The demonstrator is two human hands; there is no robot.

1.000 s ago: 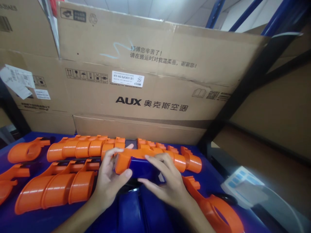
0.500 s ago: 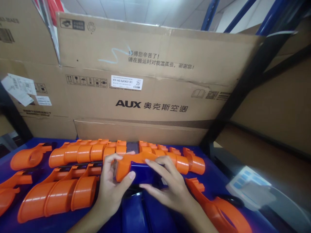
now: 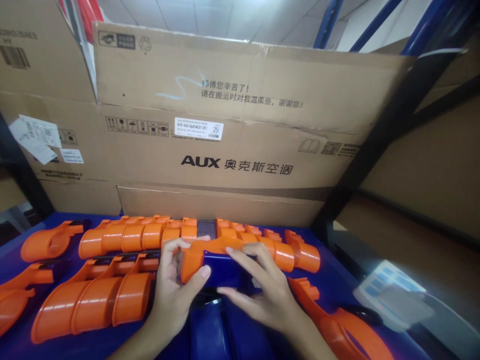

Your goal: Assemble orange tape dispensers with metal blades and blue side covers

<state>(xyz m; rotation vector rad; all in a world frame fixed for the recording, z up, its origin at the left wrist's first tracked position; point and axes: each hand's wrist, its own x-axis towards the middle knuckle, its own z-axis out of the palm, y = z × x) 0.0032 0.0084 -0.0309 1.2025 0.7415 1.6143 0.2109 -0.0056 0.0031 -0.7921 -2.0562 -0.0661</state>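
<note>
Between my hands is an orange plastic part joined to a glossy dark blue casing; its exact kind I cannot make out. My left hand is closed around the orange end, thumb on the front and fingers over the top and far side. From the other side, my right hand grips it with fingertips on the upper edge and the thumb under the blue casing. Its far side is hidden. Just below lie dark blue blocks, partly covered by my forearms.
Orange ring-shaped parts stand in rows, with several at left and several at the back right. A larger orange ring lies at right, near a white and blue device. Cardboard walls the back; a dark post rises at right.
The whole scene has shifted slightly to the right in the view. My hands keep nearly the same hold on the orange and blue part.
</note>
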